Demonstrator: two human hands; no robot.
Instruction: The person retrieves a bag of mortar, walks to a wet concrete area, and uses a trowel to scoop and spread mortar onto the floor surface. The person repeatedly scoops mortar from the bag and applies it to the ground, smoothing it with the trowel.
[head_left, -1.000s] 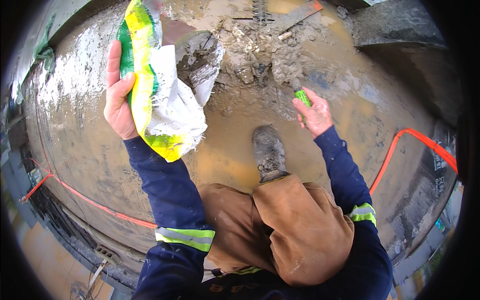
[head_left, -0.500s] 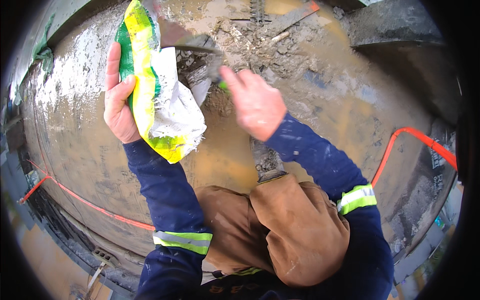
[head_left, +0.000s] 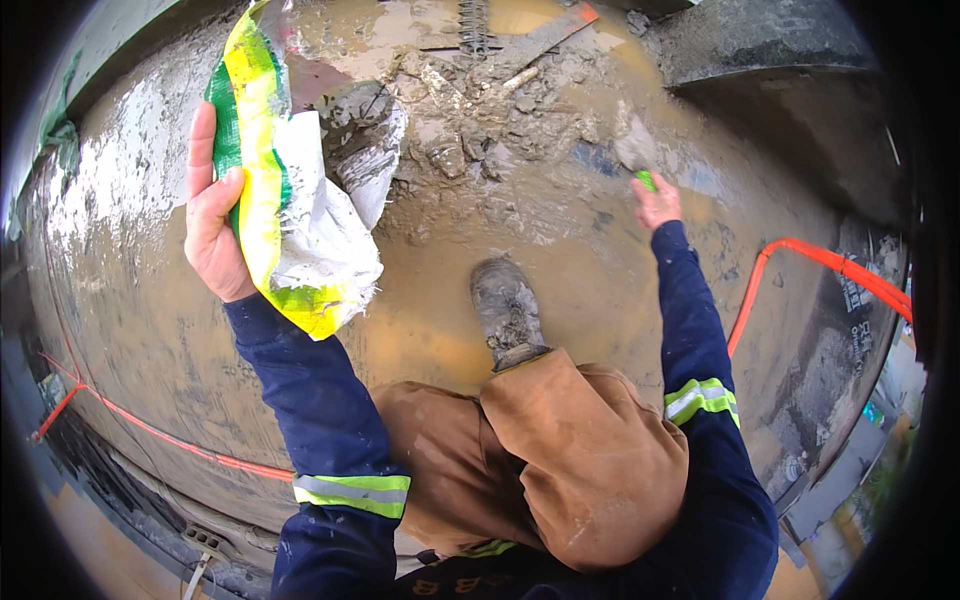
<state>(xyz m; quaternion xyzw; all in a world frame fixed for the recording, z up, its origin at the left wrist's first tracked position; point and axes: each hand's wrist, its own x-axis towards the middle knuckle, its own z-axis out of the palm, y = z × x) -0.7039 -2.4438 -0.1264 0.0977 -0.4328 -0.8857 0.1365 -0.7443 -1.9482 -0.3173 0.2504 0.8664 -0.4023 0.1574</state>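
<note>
1. Seen from above, the person's bent knee [head_left: 590, 450] in brown work trousers fills the near foreground, with a mud-caked boot [head_left: 508, 310] planted just ahead of it in shallow brown water.
2. Raised at the left, the left hand [head_left: 212, 215] is clamped on a bag [head_left: 285, 200], a green, yellow and white sack; fingers lie flat along its outer edge and the thumb presses its face, which keeps it upright and clear of the wet floor.
3. Stretched out to the right, the right hand [head_left: 656, 205] is closed round a small green handle [head_left: 646, 180]; its grey, mud-coated working end [head_left: 634, 150] points down at the mud, though its kind cannot be told.
4. Between the two hands lies a heap of grey mud and rubble [head_left: 480, 130], with a second muddy boot [head_left: 362, 130] just behind the bag.
5. Further right, an orange hose [head_left: 800, 255] curves across the wet floor [head_left: 140, 300].
6. Farthest away, a dark slab [head_left: 760, 50] edges the mud.
</note>
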